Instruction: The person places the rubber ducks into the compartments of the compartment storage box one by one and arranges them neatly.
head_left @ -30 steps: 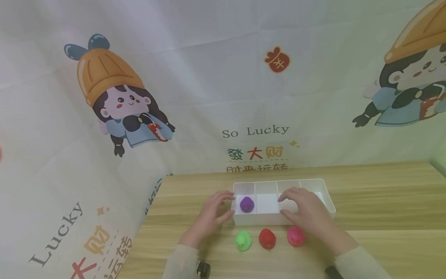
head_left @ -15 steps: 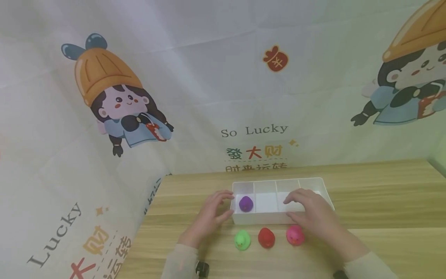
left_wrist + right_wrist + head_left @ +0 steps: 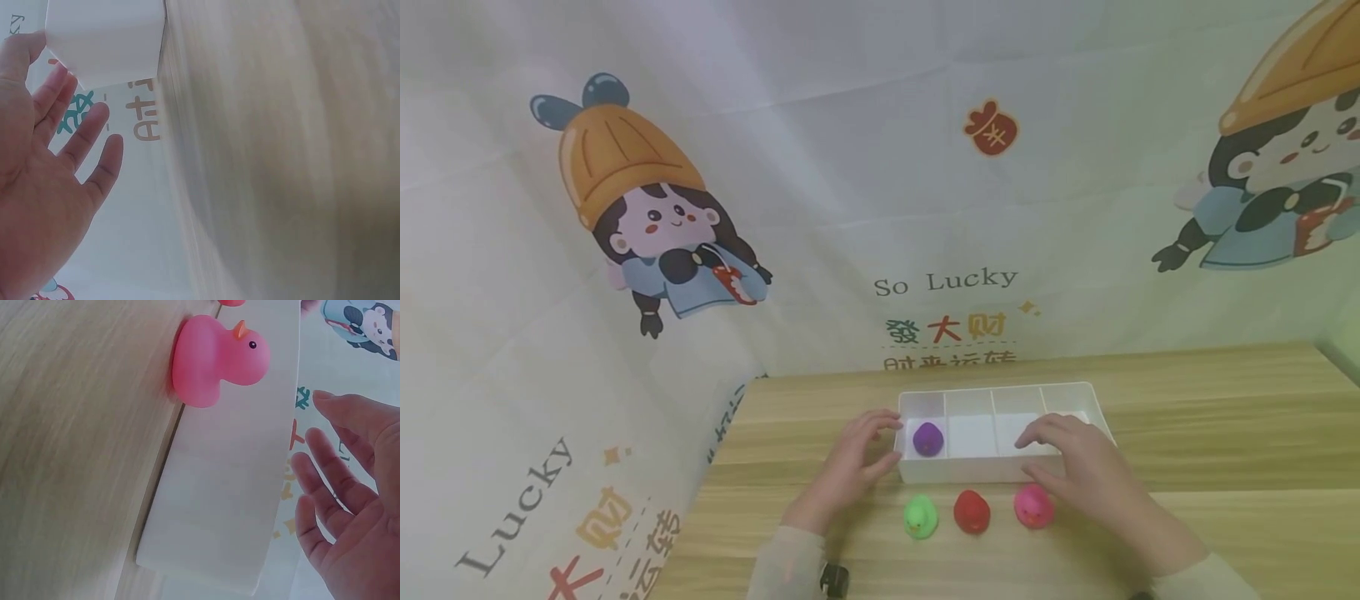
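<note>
A long white box (image 3: pixel 962 471) with several compartments stands on the table. A purple rubber duck (image 3: pixel 928 439) sits in its leftmost compartment. My left hand (image 3: pixel 847 467) rests its thumb and fingertips against the box's left end, fingers gently bent. Over the right part of the box hovers my right hand (image 3: pixel 1086 462), thumb and fingers spread, nothing between them. In front of the box, in a row, are a green duck (image 3: pixel 921 517), a red duck (image 3: pixel 972 512) and a pink duck (image 3: pixel 1033 506). The pink duck (image 3: pixel 200 362) is nearest my right hand.
The wooden table (image 3: pixel 1232 433) extends to both sides of the box. Behind and to the left hangs a pale printed cloth (image 3: pixel 820 208) with cartoon figures and lettering. A black wrist strap (image 3: pixel 835 580) shows at the left sleeve.
My right hand has drawn slightly right and toward me above the box. The left hand stays at the box's left end, and the ducks have not moved.
</note>
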The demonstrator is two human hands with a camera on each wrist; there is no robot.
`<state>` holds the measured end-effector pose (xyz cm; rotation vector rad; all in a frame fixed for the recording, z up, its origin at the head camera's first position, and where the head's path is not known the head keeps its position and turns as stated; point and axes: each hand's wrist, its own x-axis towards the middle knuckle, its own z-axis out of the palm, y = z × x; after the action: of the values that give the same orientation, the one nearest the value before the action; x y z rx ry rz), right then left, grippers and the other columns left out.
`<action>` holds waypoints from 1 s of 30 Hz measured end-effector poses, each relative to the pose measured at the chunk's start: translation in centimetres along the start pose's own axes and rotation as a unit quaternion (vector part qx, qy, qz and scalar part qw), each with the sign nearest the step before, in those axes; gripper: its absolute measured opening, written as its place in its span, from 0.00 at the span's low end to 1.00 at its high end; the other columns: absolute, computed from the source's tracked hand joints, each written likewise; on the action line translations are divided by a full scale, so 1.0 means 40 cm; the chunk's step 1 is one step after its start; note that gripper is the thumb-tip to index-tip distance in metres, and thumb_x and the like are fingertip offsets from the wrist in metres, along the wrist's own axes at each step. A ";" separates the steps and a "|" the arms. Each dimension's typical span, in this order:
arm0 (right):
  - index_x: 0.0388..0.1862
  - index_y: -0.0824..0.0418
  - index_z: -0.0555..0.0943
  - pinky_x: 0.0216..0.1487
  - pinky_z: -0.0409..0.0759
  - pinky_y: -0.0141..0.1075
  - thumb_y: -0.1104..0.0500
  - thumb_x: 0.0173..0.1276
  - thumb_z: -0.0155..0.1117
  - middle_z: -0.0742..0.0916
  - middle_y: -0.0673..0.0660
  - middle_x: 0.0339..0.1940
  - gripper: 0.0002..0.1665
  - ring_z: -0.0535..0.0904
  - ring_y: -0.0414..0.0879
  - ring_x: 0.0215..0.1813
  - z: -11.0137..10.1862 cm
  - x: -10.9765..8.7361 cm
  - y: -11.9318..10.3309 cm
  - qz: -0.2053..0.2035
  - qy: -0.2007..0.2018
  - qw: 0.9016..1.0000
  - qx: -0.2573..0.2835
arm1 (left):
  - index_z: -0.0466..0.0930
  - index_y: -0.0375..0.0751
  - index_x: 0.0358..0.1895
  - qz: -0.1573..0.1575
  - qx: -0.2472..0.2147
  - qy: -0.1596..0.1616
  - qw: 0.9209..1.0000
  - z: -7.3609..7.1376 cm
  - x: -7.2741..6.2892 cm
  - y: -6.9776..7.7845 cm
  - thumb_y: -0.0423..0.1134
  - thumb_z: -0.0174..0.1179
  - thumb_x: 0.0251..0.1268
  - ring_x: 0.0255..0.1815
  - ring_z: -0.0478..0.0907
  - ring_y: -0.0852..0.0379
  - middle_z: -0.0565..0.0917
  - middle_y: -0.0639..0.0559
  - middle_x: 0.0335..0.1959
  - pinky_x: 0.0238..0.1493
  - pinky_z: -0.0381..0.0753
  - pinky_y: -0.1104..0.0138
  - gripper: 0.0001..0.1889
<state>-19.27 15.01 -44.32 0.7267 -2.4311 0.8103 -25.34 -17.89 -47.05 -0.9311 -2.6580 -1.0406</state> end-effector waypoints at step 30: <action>0.33 0.42 0.77 0.32 0.74 0.30 0.48 0.46 0.70 0.78 0.34 0.30 0.14 0.72 0.34 0.32 -0.003 -0.040 -0.024 0.072 -0.098 0.992 0.010 | 0.69 0.44 0.54 0.000 0.002 0.005 1.000 0.000 -0.003 0.002 0.40 0.60 0.55 0.52 0.67 0.52 0.65 0.53 0.60 0.53 0.68 0.61 0.22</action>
<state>-17.45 14.96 -44.78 0.6720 -2.6815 0.8545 -25.18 -17.90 -47.04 -0.9213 -2.6506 -1.0374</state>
